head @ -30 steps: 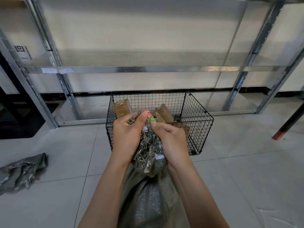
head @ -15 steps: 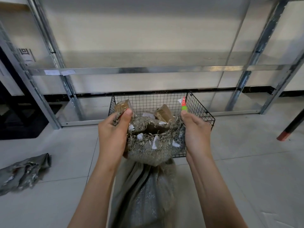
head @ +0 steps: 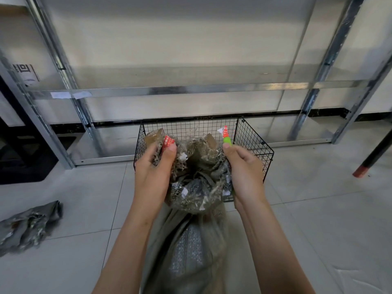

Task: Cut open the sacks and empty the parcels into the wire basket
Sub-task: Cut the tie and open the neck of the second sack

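A grey woven sack stands upright between my arms, its frayed cut mouth held wide. My left hand grips the left edge of the mouth, with a red label tag under the thumb. My right hand grips the right edge and also pinches a small green and red cutter. A bubble-wrapped parcel shows through the sack's weave lower down. Just beyond the sack stands the black wire basket, with brown taped parcels inside.
A metal shelving rack runs along the wall behind the basket. An emptied grey sack lies crumpled on the tiled floor at the left. A dark table leg with a red foot stands at the right.
My hands moved apart from the bunched sack top, pulling the mouth wide. The right hand carried the cutter to the right; the red tag now sits at my left thumb.
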